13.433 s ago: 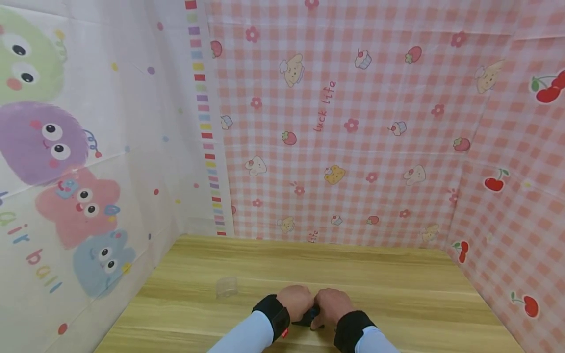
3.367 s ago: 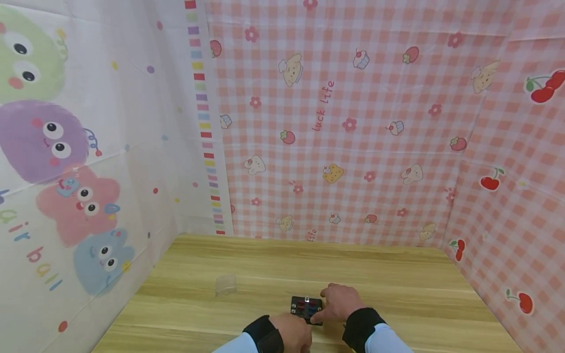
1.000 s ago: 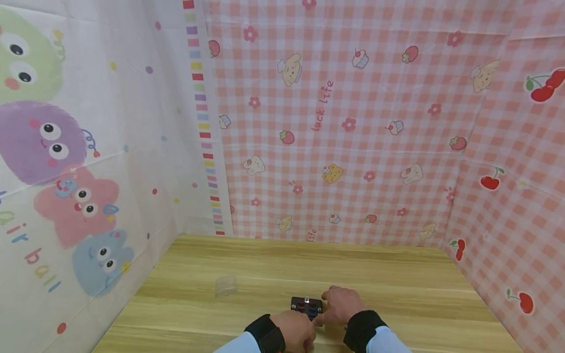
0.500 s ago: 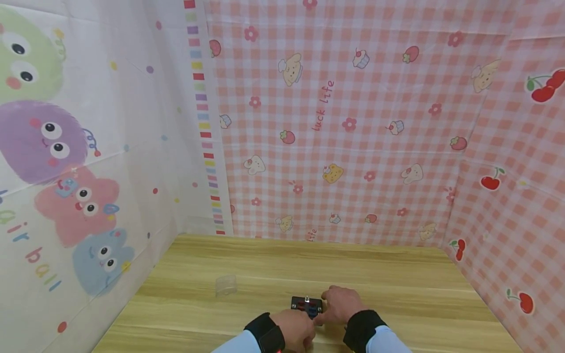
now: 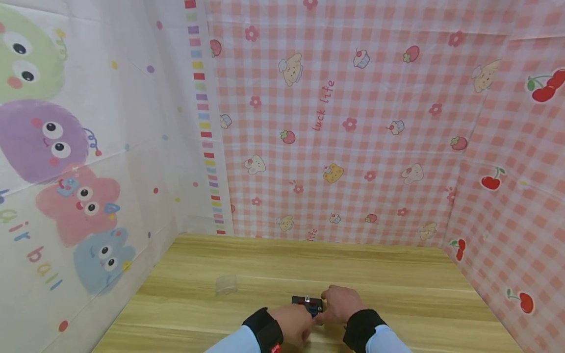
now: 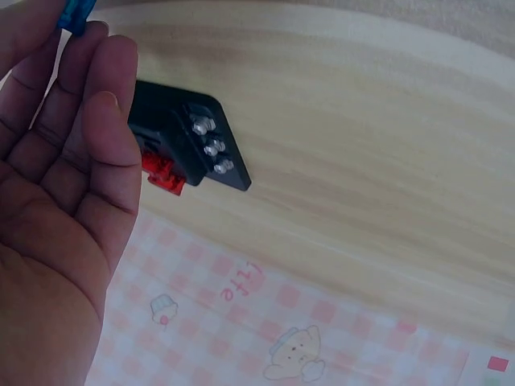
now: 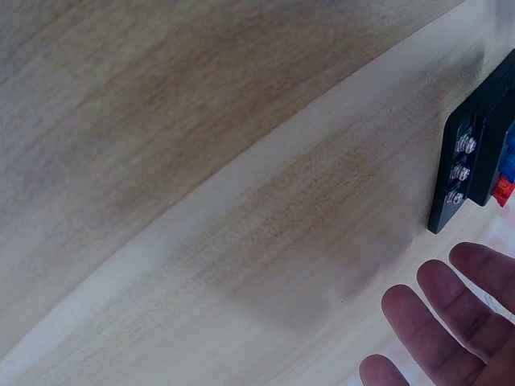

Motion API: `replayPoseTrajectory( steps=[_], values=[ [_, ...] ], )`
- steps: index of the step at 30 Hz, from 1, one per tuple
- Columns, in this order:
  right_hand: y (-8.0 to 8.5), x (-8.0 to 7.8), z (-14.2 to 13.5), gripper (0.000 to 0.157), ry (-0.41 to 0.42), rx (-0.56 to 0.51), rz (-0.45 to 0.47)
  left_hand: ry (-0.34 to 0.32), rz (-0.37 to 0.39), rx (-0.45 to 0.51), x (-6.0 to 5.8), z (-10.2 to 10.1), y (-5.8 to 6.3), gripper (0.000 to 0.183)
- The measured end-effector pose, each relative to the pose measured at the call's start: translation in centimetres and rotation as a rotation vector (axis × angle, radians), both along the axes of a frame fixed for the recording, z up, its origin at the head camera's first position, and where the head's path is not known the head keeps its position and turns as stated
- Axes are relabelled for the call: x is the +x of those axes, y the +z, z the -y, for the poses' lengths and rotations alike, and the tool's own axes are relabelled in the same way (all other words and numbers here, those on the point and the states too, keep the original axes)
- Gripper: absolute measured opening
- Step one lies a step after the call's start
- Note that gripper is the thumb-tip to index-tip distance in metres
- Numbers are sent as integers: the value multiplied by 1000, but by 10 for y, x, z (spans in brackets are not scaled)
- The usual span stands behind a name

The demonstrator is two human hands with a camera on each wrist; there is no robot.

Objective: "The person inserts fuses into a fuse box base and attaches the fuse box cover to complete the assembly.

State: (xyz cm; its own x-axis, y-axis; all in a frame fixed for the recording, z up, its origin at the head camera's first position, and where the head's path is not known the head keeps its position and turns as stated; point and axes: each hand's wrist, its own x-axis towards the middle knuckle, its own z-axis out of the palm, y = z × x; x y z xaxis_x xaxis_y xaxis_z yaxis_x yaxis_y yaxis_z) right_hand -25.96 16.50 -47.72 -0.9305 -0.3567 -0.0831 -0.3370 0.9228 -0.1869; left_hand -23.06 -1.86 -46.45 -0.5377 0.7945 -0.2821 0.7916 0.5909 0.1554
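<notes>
A black fuse block (image 5: 301,298) with red and blue blade fuses and screw terminals lies on the table. My left hand (image 5: 293,321) reaches across its near side and hides part of it. Between thumb and fingertip that hand pinches a small translucent blue blade fuse (image 6: 77,14), cut off by the left wrist view's top edge. Seated red fuses (image 6: 164,172) show beside the fingers. My right hand (image 5: 343,304) is at the block's right end, thumb touching its near corner. In the right wrist view the other fingers (image 7: 426,330) stretch out loosely, apart from the block.
A clear plastic cover (image 5: 226,285) lies on the wooden table (image 5: 397,274) to the left. A white printed cloth (image 5: 145,98) hangs at the left. Pink checked cloth (image 5: 353,147) hangs behind and at the right.
My left hand has shifted slightly farther over the block in the last half second. Thirteen seconds ago both hands were close together over the block. My right hand has stayed nearly still lately.
</notes>
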Motion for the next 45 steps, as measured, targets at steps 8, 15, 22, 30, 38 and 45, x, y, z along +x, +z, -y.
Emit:
replayPoseTrajectory(
  steps=[8, 15, 22, 30, 38, 45],
  values=[
    [0, 1, 0, 65, -6, -7, 2, 18, -54, 30, -7, 6, 6, 11],
    [2, 2, 1, 65, -20, -18, 22, 89, -77, 70, -13, 10, 8, 10],
    [1, 3, 1, 65, -29, -32, 18, 122, -168, 70, -14, 11, 19, 11],
    [-1, 3, 1, 66, -29, -41, 20, 160, -190, 83, -18, 11, 26, 12],
    [-2, 1, 1, 66, -19, -56, 12, 191, -200, 129, -23, 13, 26, 15],
    [0, 1, 2, 64, -22, -64, 34, 199, -224, 150, -27, 13, 26, 15]
  ],
)
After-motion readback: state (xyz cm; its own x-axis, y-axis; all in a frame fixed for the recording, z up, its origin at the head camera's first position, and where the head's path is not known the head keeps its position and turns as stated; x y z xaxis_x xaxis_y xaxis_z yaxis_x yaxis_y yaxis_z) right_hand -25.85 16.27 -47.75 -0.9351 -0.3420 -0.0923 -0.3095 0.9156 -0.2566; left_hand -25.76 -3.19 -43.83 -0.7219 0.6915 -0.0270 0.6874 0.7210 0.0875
